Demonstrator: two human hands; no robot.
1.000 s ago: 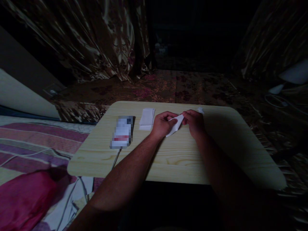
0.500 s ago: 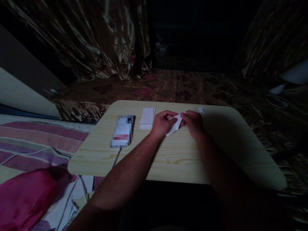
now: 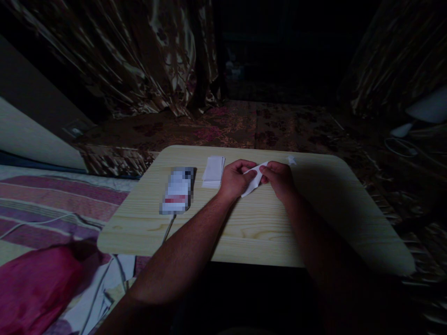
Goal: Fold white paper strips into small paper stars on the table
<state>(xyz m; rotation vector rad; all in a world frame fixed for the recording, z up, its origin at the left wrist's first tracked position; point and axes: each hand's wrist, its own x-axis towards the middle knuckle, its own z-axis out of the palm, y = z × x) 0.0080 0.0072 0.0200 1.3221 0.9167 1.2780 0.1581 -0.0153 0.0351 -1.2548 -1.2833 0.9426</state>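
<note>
Both my hands meet over the far middle of a light wooden table (image 3: 251, 232). My left hand (image 3: 234, 179) and my right hand (image 3: 279, 179) each pinch a small white piece of paper (image 3: 252, 181), which is folded and slanted between them. A stack of white paper sheets (image 3: 213, 171) lies just left of my left hand. A tiny white folded scrap (image 3: 291, 160) rests just beyond my right hand near the far edge.
A phone (image 3: 177, 190) with a cable at its near end lies at the table's left. Striped and red bedding (image 3: 45, 232) is to the left, patterned carpet (image 3: 251, 125) and curtains beyond. A white object (image 3: 428, 109) sits at the far right in the dark.
My right hand has shifted slightly left, closer to my left hand, over the paper. The paper stays pinched between both hands.
</note>
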